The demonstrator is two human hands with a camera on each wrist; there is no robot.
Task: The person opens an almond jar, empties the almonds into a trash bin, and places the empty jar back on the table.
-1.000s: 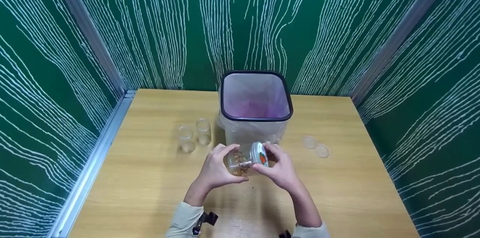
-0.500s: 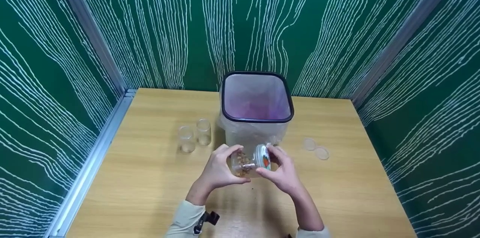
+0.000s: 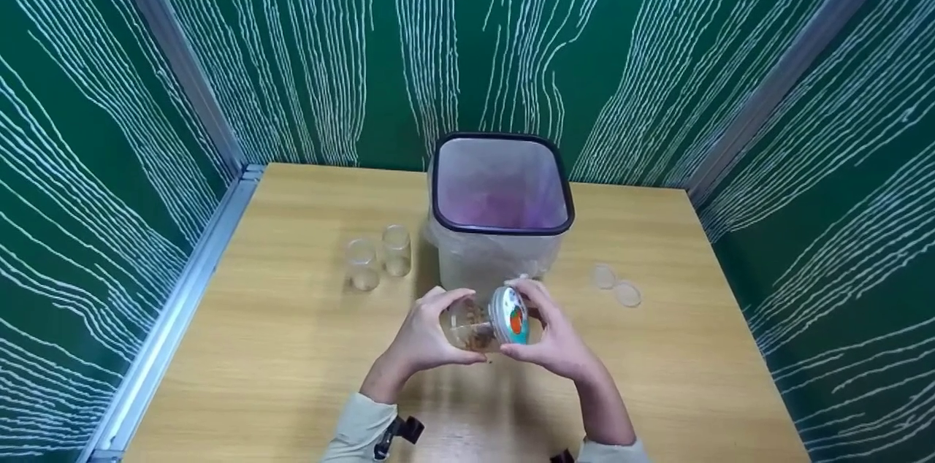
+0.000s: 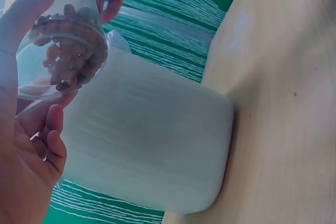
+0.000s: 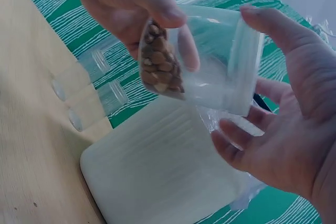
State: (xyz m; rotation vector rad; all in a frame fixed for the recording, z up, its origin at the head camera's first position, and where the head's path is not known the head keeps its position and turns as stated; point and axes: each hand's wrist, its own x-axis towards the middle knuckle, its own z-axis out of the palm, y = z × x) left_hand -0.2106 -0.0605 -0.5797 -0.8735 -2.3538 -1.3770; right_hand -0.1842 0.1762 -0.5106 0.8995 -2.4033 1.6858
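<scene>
A clear plastic jar (image 3: 460, 318) lies tilted on its side in the air, in front of the bin. Brown nuts (image 5: 161, 62) are heaped at its base end. My left hand (image 3: 418, 335) grips the jar's body, thumb and fingers on opposite sides. The jar's round lid (image 3: 516, 315), printed with an orange-red and teal picture, faces right. Around the lid's rim, my right hand (image 3: 559, 335) holds on with thumb and fingers. In the left wrist view, the nuts (image 4: 71, 51) show through the wall beside my left thumb.
Behind the jar stands a square bin (image 3: 497, 258) with a dark rim and a plastic liner. Two clear, lidless jars (image 3: 363, 266) stand left of it on the wooden table (image 3: 292, 375). Two clear discs (image 3: 627, 293) lie to its right. Green, white-striped walls surround the table.
The lid's printed face has turned more toward the head camera, and my right fingers have shifted on its rim. The jar has moved slightly; my left hand keeps its grip.
</scene>
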